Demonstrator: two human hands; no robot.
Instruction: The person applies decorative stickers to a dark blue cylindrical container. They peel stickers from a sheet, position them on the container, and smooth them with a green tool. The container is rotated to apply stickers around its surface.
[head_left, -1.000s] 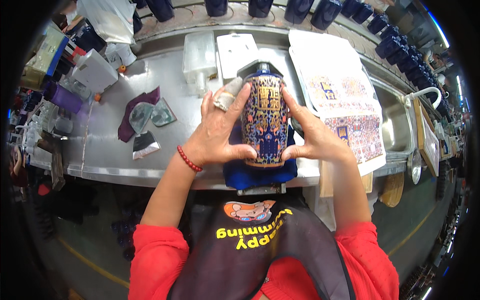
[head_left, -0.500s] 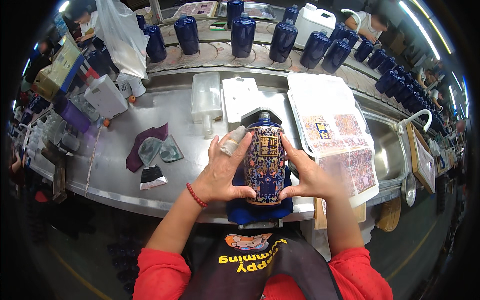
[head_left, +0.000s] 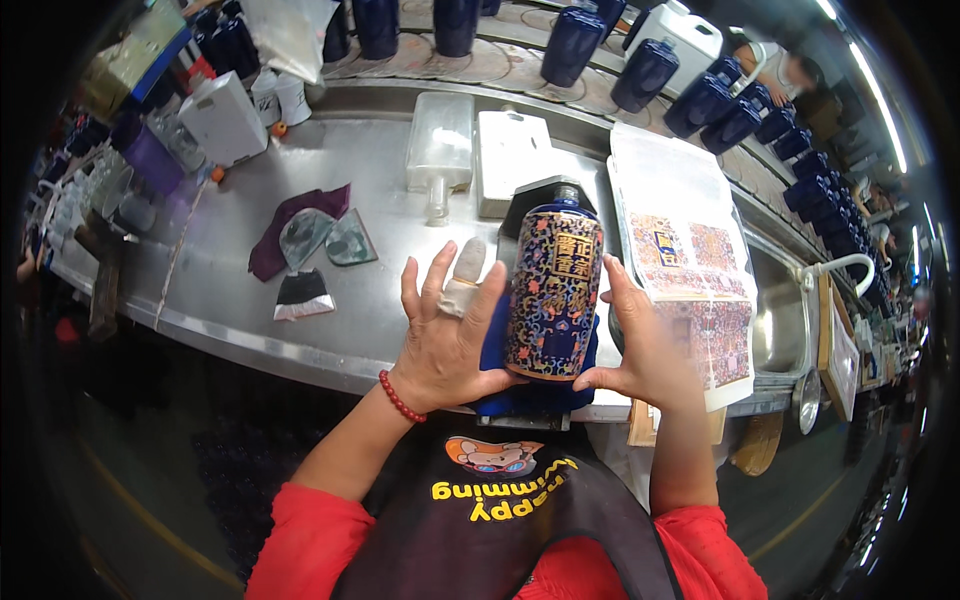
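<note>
In the head view, near the front edge of a steel surface (head_left: 360, 310), a patterned bottle (head_left: 555, 300): dark blue with many-coloured ornament, gold panel on the upper part, neck pointing away, base toward the wearer. Beneath it, a blue cloth (head_left: 492, 398); around the neck end, a dark angular piece (head_left: 530, 207). Flat or propped at a slant: cannot tell.

On the bottle's left, the left hand (head_left: 440, 345), fingers spread wide, index just beside the bottle's wall, thumb at the lower left corner. Around the middle finger, a greyish wrap (head_left: 466, 275); around the wrist, a red bead bracelet (head_left: 400, 398). On the other side, the right hand (head_left: 645, 350), index along the upper flank, thumb at the lower right corner, with a clear gap between the two. Not clamped; as for light contact at either thumb, cannot tell.

Beyond the bottle, a clear container (head_left: 440, 140) with its neck toward the wearer, next to a white box (head_left: 512, 150). To the left, a purple cloth (head_left: 268, 250) with greenish pads (head_left: 349, 238) beside it. To the right, printed sheets (head_left: 690, 265), then a sink (head_left: 785, 325). Along the far side, a row of plain blue bottles (head_left: 570, 48) and a white jug (head_left: 695, 38).
</note>
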